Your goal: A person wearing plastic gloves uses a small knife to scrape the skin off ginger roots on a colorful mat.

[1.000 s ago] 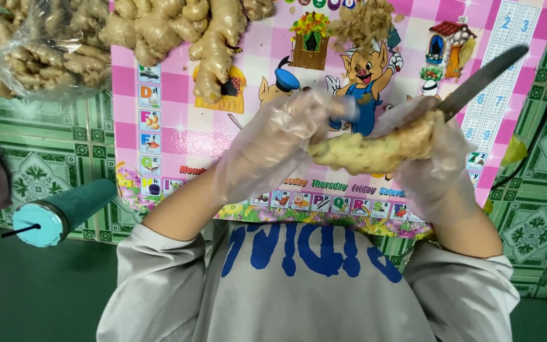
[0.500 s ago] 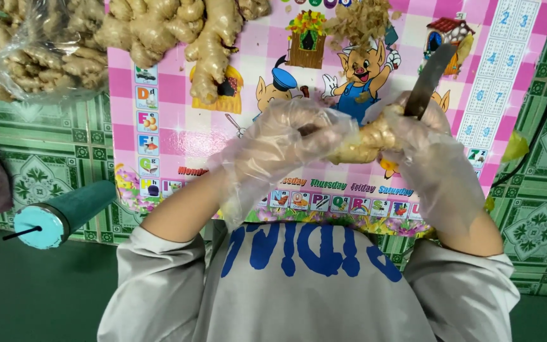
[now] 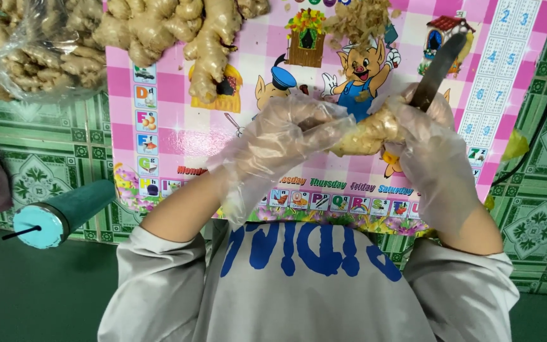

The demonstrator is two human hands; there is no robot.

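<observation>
So I've got this piece of ginger (image 3: 367, 134) pinched between both hands, up off the pink checkered mat (image 3: 178, 136), roughly over its middle. Its long axis runs pretty much left to right, slightly tilted, the fatter end tucked into my right hand (image 3: 427, 136) and the other end pointing at my left hand (image 3: 283, 130). Both hands are in loose clear plastic gloves. Left fingers are curled around the near end of the ginger; right hand is wrapped around it too, plus gripping a knife (image 3: 437, 71) whose dark blade sticks up and away toward the mat's far right corner. Pile of unpeeled ginger (image 3: 178, 31) sits along the far edge, a bag of more ginger (image 3: 30, 54) off the left corner, peelings (image 3: 356, 22) at the top. A teal roll (image 3: 58, 212) lies on the green tiled floor (image 3: 39, 164) to my left, well apart from my hands.
</observation>
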